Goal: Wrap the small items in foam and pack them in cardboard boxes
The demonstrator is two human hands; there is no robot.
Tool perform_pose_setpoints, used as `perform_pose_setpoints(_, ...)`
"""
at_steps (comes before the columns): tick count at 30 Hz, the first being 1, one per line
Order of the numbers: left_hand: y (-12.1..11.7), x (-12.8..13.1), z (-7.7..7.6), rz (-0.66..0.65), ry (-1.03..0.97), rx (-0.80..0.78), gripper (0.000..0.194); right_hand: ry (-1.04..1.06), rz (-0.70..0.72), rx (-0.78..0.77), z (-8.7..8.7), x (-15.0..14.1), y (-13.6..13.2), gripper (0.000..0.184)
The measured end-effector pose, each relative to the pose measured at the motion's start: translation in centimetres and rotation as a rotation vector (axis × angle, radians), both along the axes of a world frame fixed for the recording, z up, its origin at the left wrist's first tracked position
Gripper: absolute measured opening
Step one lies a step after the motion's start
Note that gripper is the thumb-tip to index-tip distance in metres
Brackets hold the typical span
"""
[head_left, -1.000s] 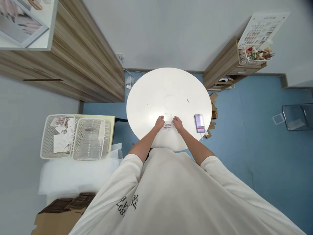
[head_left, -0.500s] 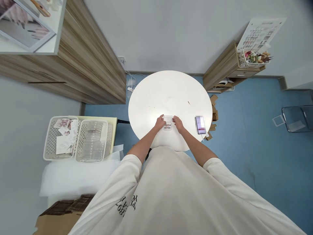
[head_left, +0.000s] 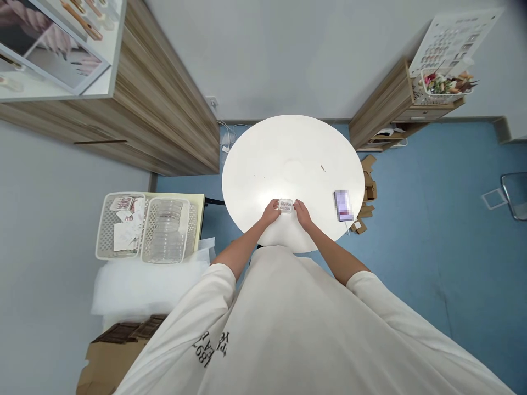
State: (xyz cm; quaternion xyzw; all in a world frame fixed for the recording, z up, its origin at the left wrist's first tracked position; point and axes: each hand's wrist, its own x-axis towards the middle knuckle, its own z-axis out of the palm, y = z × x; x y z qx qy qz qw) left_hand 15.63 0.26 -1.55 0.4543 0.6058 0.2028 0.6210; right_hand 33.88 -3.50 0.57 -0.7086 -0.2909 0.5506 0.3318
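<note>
A small clear plastic case (head_left: 285, 206) with rows of small nail-like pieces inside lies near the front of the round white table (head_left: 263, 153). Its lid is down. My left hand (head_left: 270, 213) grips the case's left side, fingers bent around the edge. On the opposite side, my right hand (head_left: 303, 213) has its fingertips against the right edge, fingers curled. Both forearms reach in from the front edge.
A phone (head_left: 343, 206) with a cable rests on the table's right. Left of the table, white baskets (head_left: 184, 233) hold clear cases and cards. Wooden cabinets (head_left: 177, 109) flank the table, and flattened cardboard (head_left: 368, 189) lies on the floor to the right.
The case's lid, raised toward the back before, has come down over the small pieces. Both hands have stayed at the case's sides. The whole view has shifted slightly.
</note>
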Motion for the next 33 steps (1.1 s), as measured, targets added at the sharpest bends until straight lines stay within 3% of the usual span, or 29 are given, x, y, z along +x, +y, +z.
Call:
perform_pose_setpoints(3,-0.9,-0.2,0.4,-0.119,0.074,0.011,0.067,-0.083,0.115,0.021,-0.7,0.2,-1.2,0.053)
perform_pose_setpoints(10,-3.7,-1.7,1.7,-0.579,0.429,0.229,0.072,-0.607,0.725,0.031,-1.3,0.8,-4.4,0.066)
perform_pose_setpoints(15,-4.9,-2.3,1.4,-0.837,0.620,0.307,0.086,-0.779,0.965,0.020,-0.7,0.2,-5.6,0.076)
perform_pose_setpoints(19,-5.1,-2.1,1.2,-0.930,0.720,0.325,0.092,-0.853,1.047,-0.032,-0.3,-0.5,-5.6,0.084)
perform_pose_setpoints(33,-5.6,-2.0,-0.8,-0.999,0.843,0.419,0.100,-0.893,1.135,-0.073,-0.6,-0.6,-5.0,0.087)
